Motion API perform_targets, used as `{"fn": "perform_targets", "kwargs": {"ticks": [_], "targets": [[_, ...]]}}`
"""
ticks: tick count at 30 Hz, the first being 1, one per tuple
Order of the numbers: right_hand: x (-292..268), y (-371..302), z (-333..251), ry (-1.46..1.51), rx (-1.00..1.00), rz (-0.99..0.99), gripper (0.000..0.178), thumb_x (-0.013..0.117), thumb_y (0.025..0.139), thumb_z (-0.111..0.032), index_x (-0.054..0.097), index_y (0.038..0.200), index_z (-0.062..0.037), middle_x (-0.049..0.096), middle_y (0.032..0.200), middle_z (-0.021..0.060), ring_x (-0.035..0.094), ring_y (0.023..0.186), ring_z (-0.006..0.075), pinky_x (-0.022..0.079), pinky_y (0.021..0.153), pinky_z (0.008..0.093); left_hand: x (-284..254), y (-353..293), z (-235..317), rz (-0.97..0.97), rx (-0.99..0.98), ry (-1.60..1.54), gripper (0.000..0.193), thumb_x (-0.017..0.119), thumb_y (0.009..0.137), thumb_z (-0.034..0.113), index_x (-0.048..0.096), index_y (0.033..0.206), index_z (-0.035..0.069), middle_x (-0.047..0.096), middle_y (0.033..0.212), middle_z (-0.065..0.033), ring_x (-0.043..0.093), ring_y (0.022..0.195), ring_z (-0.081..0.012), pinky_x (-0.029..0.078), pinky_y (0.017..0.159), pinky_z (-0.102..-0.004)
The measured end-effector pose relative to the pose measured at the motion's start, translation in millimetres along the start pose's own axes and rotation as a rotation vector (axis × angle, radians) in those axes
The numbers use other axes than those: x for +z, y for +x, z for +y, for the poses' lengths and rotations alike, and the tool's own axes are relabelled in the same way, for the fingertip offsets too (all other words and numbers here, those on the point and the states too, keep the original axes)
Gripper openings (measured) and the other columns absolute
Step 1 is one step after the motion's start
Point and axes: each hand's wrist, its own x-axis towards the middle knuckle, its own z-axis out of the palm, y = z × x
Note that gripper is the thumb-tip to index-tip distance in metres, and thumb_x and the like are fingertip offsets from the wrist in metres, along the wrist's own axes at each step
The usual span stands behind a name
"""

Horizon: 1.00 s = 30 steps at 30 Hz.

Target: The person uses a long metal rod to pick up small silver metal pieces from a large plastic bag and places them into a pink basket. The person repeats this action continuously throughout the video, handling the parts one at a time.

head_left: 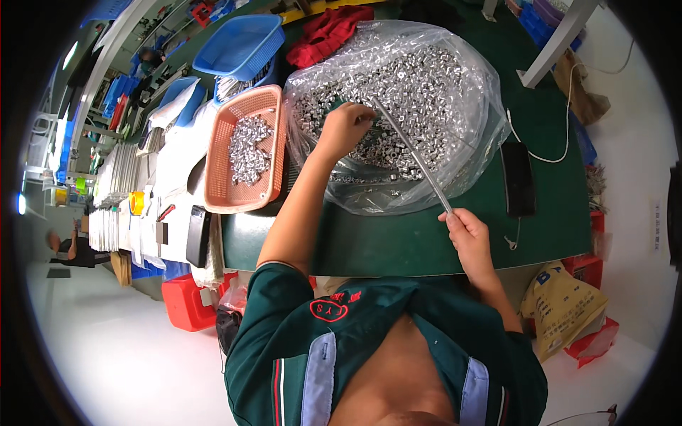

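Note:
My right hand (469, 240) is closed round the near end of a long, slim metal rod (412, 151). The rod slants up and left over an open clear plastic bag (479, 78). Loose in the bag lie a great many small silvery metal parts (437, 92), like short sleeves or nuts. Close to the rod's far end, my left hand (347, 129) hovers over the left part of the heap, its fingers drawn together. What is in those fingers, if anything, is too small to make out. Left of my left forearm stands a pink plastic basket (214, 153) with similar silvery parts (249, 149).
A blue basket (238, 42) and a red cloth (328, 35) lie beyond, on the green tabletop (383, 245). To the right are a black phone (518, 179) and a white cable (568, 135) beside a metal post (558, 42). Another black device (198, 236) lies left.

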Motion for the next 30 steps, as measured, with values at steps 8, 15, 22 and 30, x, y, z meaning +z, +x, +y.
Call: {"fn": "perform_targets", "kwargs": {"ticks": [8,15,22,30], "targets": [[-8,-7,6,0.034,0.046,0.018,0.019,0.055,0.096,-0.017,0.065,0.096,-0.0006,0.043,0.066,-0.0072,0.035,0.059,0.0013,0.029,0.052,0.0194,39,24,-12,-0.043,0.123,0.079,0.031,0.07,0.072,0.012,0.066,0.103,0.006,0.061,0.1,-0.0151,0.059,0.094,-0.0343,0.048,0.082,-0.0397],[-7,-4,8,0.033,0.04,0.018,0.018,0.055,0.095,-0.016,0.065,0.095,-0.0006,0.043,0.065,-0.0071,0.035,0.059,0.0015,0.029,0.051,0.0198,13,-7,-18,0.062,0.07,0.138,0.032,0.072,0.074,0.008,0.066,0.106,0.006,0.06,0.098,-0.0113,0.062,0.08,-0.0256,0.05,0.074,-0.0337],[-4,-1,11,0.014,0.027,-0.009,0.018,0.056,0.095,-0.016,0.065,0.095,-0.0005,0.043,0.065,-0.007,0.036,0.059,0.0017,0.029,0.052,0.0199,-7,-27,-13,0.054,-0.014,0.073,0.044,0.069,0.072,0.001,0.062,0.115,0.006,0.061,0.097,-0.0122,0.063,0.08,-0.0248,0.051,0.073,-0.0337],[-3,-2,8,0.012,0.047,0.004,0.017,0.056,0.095,-0.015,0.065,0.095,-0.0005,0.043,0.065,-0.007,0.036,0.059,0.0015,0.029,0.052,0.0198,-6,-22,-22,0.109,0.024,0.26,0.027,0.066,0.075,0.004,0.067,0.102,0.006,0.064,0.094,-0.0129,0.064,0.083,-0.0308,0.051,0.075,-0.0376]]}}
